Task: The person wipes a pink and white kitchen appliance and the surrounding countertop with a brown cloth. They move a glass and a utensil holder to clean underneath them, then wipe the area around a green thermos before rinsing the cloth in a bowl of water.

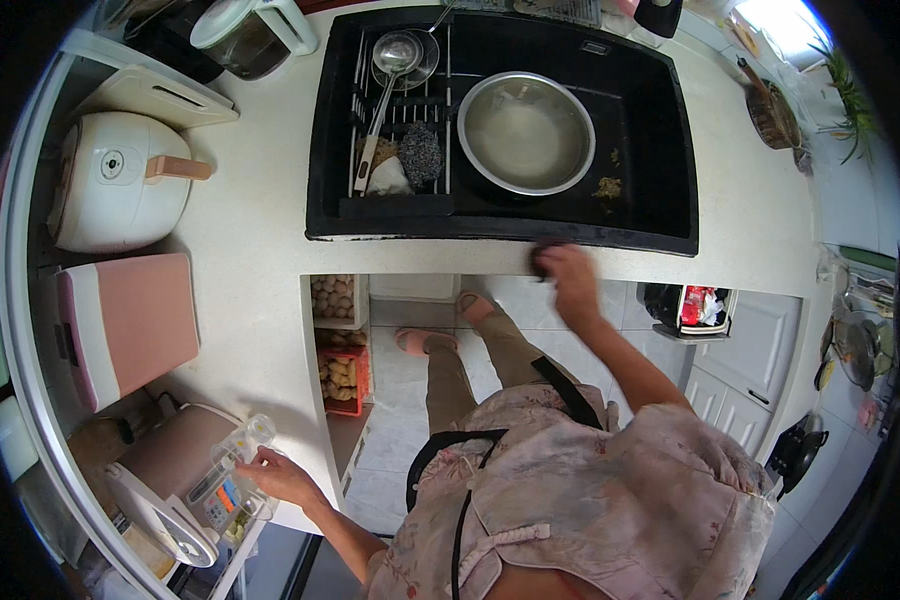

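At the lower left, my left hand [277, 476] holds a clear plastic container [244, 442] by its side, above the counter and in front of a pinkish appliance [180, 450]. My right hand [570, 270] is blurred at the sink's front edge, its fingers closed on a small dark item [541, 261] whose kind I cannot tell. Behind it, a steel basin [526, 133] of cloudy water stands in the black sink [645, 217]. A ladle [397, 52], a strainer, a steel wool scourer [421, 155] and a white cloth [389, 177] lie in the rack at the sink's left.
An air fryer [127, 180] and a pink-topped box [146, 319] stand on the left counter [255, 300]. Below it are eggs [334, 296] and a red crate [360, 379] of potatoes. An open waste bin [705, 311] hangs under the right counter. Brown food scraps [608, 187] lie in the sink.
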